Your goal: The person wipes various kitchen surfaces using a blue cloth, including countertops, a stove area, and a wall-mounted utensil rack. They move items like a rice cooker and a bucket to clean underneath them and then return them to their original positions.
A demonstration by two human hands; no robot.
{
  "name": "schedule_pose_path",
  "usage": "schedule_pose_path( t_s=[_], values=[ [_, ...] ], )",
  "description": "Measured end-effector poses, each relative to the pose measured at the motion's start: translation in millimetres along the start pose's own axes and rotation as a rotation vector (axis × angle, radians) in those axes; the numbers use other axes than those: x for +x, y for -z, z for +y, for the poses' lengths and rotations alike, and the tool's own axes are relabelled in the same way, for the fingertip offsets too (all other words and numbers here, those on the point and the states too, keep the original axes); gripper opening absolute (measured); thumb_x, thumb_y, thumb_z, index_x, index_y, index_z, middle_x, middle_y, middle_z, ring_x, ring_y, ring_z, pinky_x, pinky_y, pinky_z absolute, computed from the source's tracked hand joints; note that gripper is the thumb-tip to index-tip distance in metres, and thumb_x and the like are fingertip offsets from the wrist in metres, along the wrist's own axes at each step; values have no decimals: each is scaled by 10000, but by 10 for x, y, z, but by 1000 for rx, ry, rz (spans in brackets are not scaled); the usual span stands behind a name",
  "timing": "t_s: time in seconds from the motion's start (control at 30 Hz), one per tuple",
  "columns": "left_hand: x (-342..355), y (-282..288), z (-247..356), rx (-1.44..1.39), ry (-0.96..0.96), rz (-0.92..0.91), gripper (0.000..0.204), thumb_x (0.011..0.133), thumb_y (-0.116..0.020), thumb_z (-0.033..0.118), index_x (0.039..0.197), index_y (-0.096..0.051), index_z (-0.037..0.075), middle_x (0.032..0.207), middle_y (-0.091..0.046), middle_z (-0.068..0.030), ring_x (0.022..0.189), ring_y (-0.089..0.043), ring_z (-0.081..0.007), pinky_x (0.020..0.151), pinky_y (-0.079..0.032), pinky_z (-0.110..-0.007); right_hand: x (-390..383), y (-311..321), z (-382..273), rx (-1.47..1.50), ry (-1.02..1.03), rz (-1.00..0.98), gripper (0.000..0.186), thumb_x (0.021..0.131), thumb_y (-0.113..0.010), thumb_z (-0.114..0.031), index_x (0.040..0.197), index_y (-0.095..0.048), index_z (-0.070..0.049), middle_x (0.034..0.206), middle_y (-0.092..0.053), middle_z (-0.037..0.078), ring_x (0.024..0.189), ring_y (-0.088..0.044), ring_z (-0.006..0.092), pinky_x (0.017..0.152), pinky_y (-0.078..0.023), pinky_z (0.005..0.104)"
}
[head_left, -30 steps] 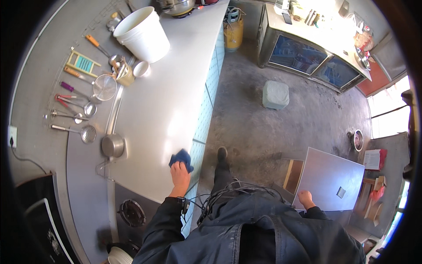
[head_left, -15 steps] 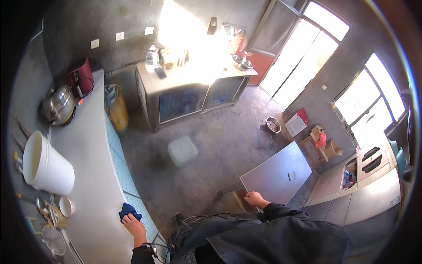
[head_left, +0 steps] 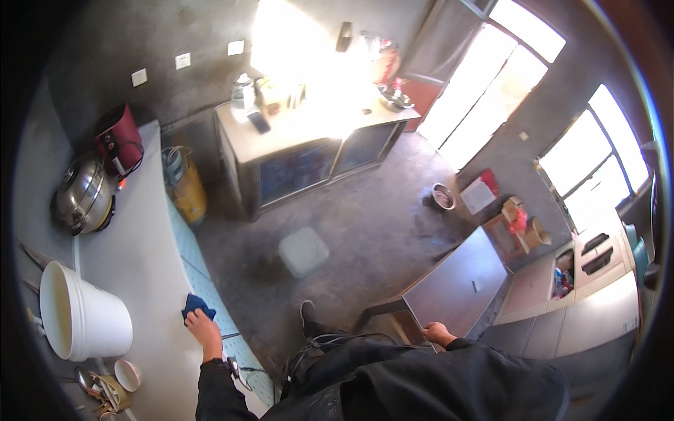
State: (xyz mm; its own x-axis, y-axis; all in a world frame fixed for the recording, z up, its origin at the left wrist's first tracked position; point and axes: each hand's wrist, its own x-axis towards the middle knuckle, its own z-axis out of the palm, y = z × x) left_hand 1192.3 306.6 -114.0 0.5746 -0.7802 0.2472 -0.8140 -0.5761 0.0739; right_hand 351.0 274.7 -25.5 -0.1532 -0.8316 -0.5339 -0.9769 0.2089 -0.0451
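Observation:
My left hand grips a dark blue cloth on the long pale counter, at its tiled front edge. A white bucket, a small white cup and a holder of utensils stand to its left and below. My right hand has curled fingers at the near edge of a grey-topped table; whether they hold that edge is too small to make out. A small grey patch shows on that tabletop.
A steel cooker, red appliance and yellow gas cylinder are at the back left. Ahead are a sideboard, pale stool and metal basin. Cardboard boxes and pale cabinets line the right side.
My view has swung up toward the back wall, door and window. My left hand has moved forward along the counter with the cloth. A foot has stepped forward.

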Motion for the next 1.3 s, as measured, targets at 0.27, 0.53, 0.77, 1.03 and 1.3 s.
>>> schedule_pose_path(
  t_s=[0.27,0.53,0.77,1.03,1.3],
  values=[
    [1205,-177,185,53,62,30,315,807,-790,104,1060,-601,105,1140,-585,-154,1101,-590,-406,915,-505,-538,874,26,-333,193,56,31,361,876,-667,-349,966,-839,-44,981,-795,245,1022,-765,450,955,-600,520],
    [2002,-267,237,103,158,-72,502,744,-917,183,1104,-576,103,1187,-571,-153,1161,-577,-405,957,-502,-529,1859,811,-1074,196,99,54,370,930,-701,-322,1091,-827,-13,1064,-810,237,1060,-777,406,979,-602,479],
    [2795,-574,211,149,198,-102,565,753,-943,233,1149,-559,106,1232,-559,-152,1187,-566,-408,986,-492,-549,2234,1388,-1781,264,77,73,379,937,-708,-318,1104,-827,1,1058,-806,247,1032,-779,406,960,-603,465],
    [4126,-919,173,179,147,-78,561,762,-942,237,1141,-552,101,1235,-563,-150,1200,-578,-403,983,-507,-551,2563,1366,-2467,275,-48,-13,390,930,-722,-300,1145,-818,11,1060,-823,225,1053,-795,360,979,-607,425],
    [5984,-1243,230,181,102,-36,508,785,-916,239,1127,-562,112,1198,-590,-144,1161,-610,-395,950,-527,-529,2827,1757,-3511,279,-121,5,350,947,-707,-298,1113,-809,-7,1050,-825,196,1043,-789,359,968,-601,433]
  ],
)
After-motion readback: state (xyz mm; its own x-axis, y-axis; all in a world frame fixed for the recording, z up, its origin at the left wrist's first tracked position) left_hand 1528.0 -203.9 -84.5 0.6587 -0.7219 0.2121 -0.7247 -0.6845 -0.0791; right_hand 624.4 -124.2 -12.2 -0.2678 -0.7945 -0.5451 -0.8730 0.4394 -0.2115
